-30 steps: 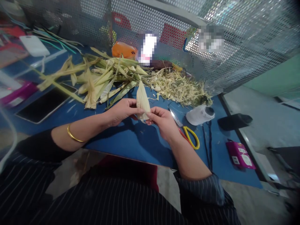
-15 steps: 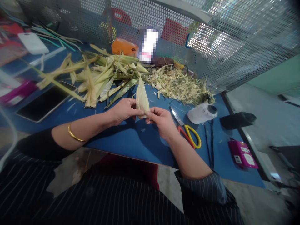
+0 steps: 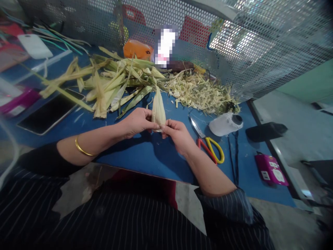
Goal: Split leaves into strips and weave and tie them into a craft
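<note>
I had the left hand (image 3: pixel 139 122) and right hand (image 3: pixel 179 135) both pinching the wide end of a husk (image 3: pixel 158 106) over the blue tabletop (image 3: pixel 166 158), its tip pointing away. Scissors (image 3: pixel 213 149) lay just beside the right hand, with a white spool (image 3: pixel 222 125) near them. Off to the left lay a phone (image 3: pixel 52 113). Farther back I saw loose husks (image 3: pixel 117 78), shreds (image 3: pixel 199 91) to their right, then an orange packet (image 3: pixel 137 50) near the mesh (image 3: pixel 166 12).

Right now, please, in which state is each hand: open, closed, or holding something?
Left hand: closed, pinching the lower part of a pale husk.
Right hand: closed, pinching the same pale husk near its bottom edge.
</note>
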A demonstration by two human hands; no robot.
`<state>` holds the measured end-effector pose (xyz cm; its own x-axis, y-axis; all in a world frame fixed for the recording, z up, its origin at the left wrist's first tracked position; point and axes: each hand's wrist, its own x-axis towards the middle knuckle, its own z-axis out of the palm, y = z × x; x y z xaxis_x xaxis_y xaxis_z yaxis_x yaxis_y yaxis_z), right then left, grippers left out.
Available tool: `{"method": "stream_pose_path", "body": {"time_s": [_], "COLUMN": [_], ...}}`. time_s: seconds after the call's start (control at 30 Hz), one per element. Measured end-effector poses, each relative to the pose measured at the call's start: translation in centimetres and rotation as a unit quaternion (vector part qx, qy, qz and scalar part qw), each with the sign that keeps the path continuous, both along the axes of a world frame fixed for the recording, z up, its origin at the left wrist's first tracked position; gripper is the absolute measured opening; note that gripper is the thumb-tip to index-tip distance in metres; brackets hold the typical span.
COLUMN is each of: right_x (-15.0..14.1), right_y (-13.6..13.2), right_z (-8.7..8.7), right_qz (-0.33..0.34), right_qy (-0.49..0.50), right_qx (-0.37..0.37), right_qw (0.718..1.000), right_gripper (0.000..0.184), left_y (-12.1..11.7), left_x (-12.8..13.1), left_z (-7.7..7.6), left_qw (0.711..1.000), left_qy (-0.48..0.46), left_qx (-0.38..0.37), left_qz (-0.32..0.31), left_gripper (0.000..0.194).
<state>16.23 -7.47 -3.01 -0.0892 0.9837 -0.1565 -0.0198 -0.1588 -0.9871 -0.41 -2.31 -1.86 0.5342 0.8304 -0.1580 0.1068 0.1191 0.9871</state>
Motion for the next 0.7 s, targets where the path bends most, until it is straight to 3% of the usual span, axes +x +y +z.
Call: {"method": "stream_pose_path", "body": {"time_s": [0.17, 0.33, 0.53, 0.7], "right_x": [0.16, 0.52, 0.57, 0.36], "right_y": [-0.02, 0.01, 0.05, 0.11], "right_z": [0.18, 0.65, 0.95, 0.76], "right_qz": [0.034, 0.024, -0.004, -0.001], "right_qy": [0.045, 0.06, 0.022, -0.051], "right_qx": [-0.053, -0.057, -0.012, 0.026], "right_qw": [0.997, 0.996, 1.0, 0.998], "right_gripper": [0.025, 0.027, 0.036, 0.033], "left_y": [0.16, 0.25, 0.4, 0.22], "left_x": [-0.03, -0.03, -0.05, 0.0], "left_z": [-0.37, -0.2, -0.11, -0.14], "left_qw": [1.0, 0.999, 0.999, 0.999], "left_qy": [-0.007, -0.034, -0.031, -0.021], "left_qx": [-0.004, -0.02, -0.029, -0.033], "left_qz": [-0.001, 0.003, -0.001, -0.014], "left_gripper": [0.017, 0.024, 0.03, 0.031]}}
